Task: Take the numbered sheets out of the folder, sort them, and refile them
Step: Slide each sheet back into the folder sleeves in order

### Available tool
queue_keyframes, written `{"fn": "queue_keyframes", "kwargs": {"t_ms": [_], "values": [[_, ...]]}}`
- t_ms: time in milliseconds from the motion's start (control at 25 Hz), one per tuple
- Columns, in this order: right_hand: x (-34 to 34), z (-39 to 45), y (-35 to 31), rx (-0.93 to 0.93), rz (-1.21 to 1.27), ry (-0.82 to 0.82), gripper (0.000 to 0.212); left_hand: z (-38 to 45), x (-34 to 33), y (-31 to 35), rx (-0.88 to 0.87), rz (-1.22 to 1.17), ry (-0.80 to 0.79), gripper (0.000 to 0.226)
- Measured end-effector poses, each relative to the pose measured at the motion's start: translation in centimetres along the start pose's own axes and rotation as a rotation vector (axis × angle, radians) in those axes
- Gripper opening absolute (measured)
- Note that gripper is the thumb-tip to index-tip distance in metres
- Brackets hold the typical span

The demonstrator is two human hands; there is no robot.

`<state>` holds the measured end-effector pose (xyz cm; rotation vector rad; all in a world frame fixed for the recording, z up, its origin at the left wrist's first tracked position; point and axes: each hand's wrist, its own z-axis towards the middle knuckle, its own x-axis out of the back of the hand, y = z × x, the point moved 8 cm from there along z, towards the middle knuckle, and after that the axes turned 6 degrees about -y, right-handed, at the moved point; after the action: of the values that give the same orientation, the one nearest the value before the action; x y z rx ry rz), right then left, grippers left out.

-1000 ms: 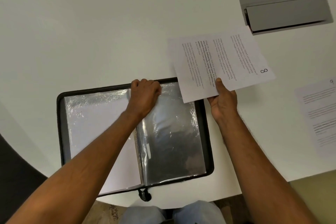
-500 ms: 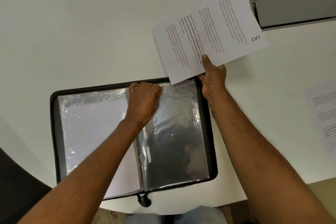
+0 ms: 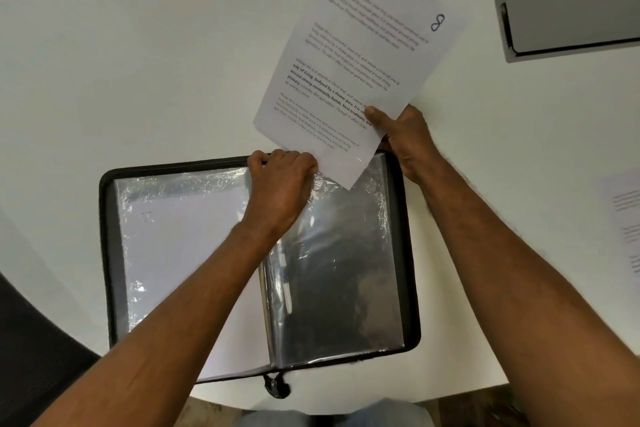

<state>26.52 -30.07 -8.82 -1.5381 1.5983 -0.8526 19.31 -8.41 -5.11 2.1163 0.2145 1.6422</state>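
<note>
From the head camera I see the folder (image 3: 114, 253) lying open on the white table (image 3: 138, 45), its clear sleeves spread left and right of the spine. My left hand (image 3: 280, 189) sits at the top edge of the folder, near the spine, with its fingers curled over the upper rim of the right-hand sleeve (image 3: 339, 270); I read that as a grip on the plastic, though the fingertips are hidden.

My right hand (image 3: 405, 139) is just beyond the folder's upper right corner and pinches the sheet marked 8 (image 3: 360, 55), thumb on top at the sheet's right edge, fingers underneath. The sheet rises up and away from both hands. Its lower corner overlaps the top of the right-hand sleeve, right beside my left knuckles. Its long axis runs diagonally, from the lower left near the folder to the upper right, and the number 8 sits at the far upper right corner.

The left-hand sleeve holds a white page (image 3: 180, 253). Another printed sheet (image 3: 623, 218) lies at the table's right edge, and a grey tray (image 3: 568, 0) stands in the upper right corner.
</note>
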Motion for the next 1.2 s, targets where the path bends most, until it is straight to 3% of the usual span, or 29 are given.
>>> {"fn": "queue_keyframes", "kwargs": {"t_ms": [240, 720, 960, 1040, 1200], "values": [[-0.2, 0.5, -0.8, -0.036, -0.189, -0.166, 0.04, 0.5, 0.0, -0.2, 0.008, -0.03, -0.013, 0.011], [-0.1, 0.9, -1.6, -0.013, -0.335, -0.275, 0.04, 0.5, 1.2, -4.0, 0.08, -0.03, -0.065, 0.016], [-0.1, 1.2, -1.5, -0.028, -0.364, -0.304, 0.04, 0.3, 2.2, -6.3, 0.196, 0.008, -0.055, 0.031], [-0.1, 1.2, -1.4, -0.028, -0.384, -0.325, 0.039, 0.5, 2.4, -6.7, 0.256, -0.08, -0.02, 0.028], [0.3, 1.6, -1.5, -0.014, -0.415, -0.289, 0.039, 1.0, 1.5, -9.5, 0.45, -0.507, 0.028, 0.016]]}}
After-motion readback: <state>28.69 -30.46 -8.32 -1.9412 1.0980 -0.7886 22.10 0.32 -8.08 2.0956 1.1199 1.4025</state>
